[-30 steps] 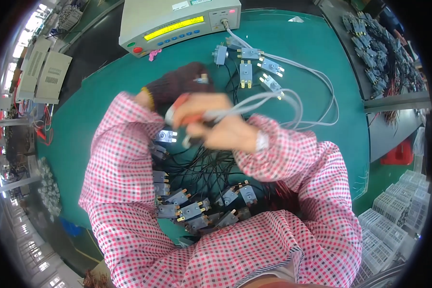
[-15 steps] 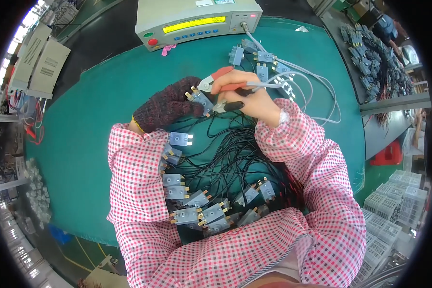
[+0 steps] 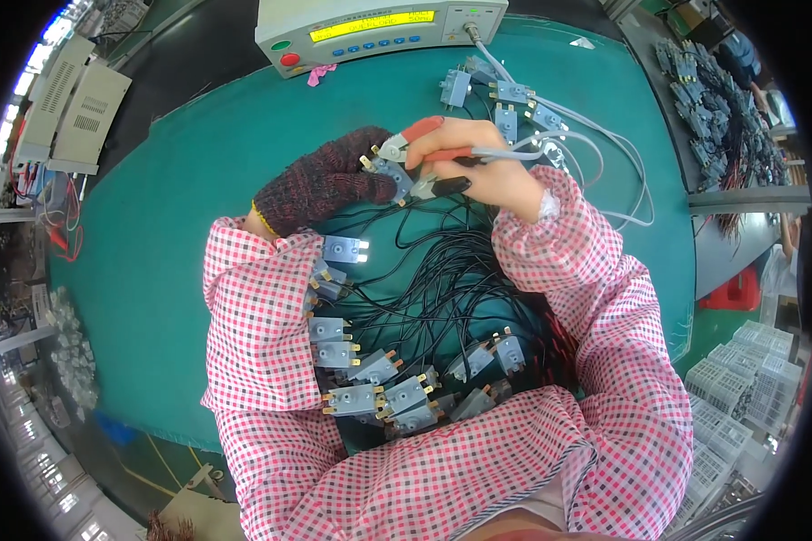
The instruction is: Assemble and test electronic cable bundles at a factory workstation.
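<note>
My left hand (image 3: 320,185), in a dark knitted glove, holds a small grey box-shaped electrical part (image 3: 392,178) with brass terminals. My bare right hand (image 3: 483,162) grips two test clips. One is a red-handled clip (image 3: 417,135), its metal jaws at the part's upper end. Lower down, a black-handled clip (image 3: 442,187) has its jaws at the part's other end. Whether both jaws bite on the terminals is hard to make out. Below my hands lies a bundle of black wires (image 3: 451,270), running to several like grey parts (image 3: 350,398) beside my left sleeve.
A benchtop tester (image 3: 379,45) with a lit yellow display stands at the far edge of the green mat (image 3: 171,298). Grey cables (image 3: 604,140) loop from it past more grey parts (image 3: 510,92). Right of the mat are piled parts (image 3: 708,117) and clear trays (image 3: 740,370).
The view has shifted slightly, and my hands appear a little farther right with the same part and clips. On the tester, a reddish lamp has gone out and a green one shows.
</note>
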Motion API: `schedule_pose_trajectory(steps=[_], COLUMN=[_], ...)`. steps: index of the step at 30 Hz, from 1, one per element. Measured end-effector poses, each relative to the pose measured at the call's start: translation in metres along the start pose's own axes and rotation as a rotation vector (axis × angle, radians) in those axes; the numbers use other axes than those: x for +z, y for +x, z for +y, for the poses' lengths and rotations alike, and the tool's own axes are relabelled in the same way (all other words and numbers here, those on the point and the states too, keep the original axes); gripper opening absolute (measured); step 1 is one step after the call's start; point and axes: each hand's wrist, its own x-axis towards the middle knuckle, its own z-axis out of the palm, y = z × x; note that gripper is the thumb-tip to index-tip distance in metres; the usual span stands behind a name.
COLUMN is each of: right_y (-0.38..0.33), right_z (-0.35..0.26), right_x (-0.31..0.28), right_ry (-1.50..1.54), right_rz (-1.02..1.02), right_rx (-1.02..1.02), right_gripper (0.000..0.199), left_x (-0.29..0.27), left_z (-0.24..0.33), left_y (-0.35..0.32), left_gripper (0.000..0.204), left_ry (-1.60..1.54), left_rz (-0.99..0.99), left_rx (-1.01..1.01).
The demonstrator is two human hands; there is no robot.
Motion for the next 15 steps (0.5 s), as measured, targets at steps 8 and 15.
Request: schedule_pose_trajectory(steps=[8, 15], right_y=[0.001, -0.005], right_z=[0.002, 0.003], right_x=[0.012, 0.019], right_ry=[0.007, 0.134], right_rz=[0.112, 0.193], right_rx=[-0.039, -0.023], right_gripper=[0.02, 0.019], left_x=[0.0, 0.018], left_z=[-0.003, 0.024], left_y=[0.005, 0.007], left_gripper=[0.053, 0.051], left_ry=[-0.021, 0.154], left_rz=[-0.079, -0.064], left_rx=[0.096, 0.025])
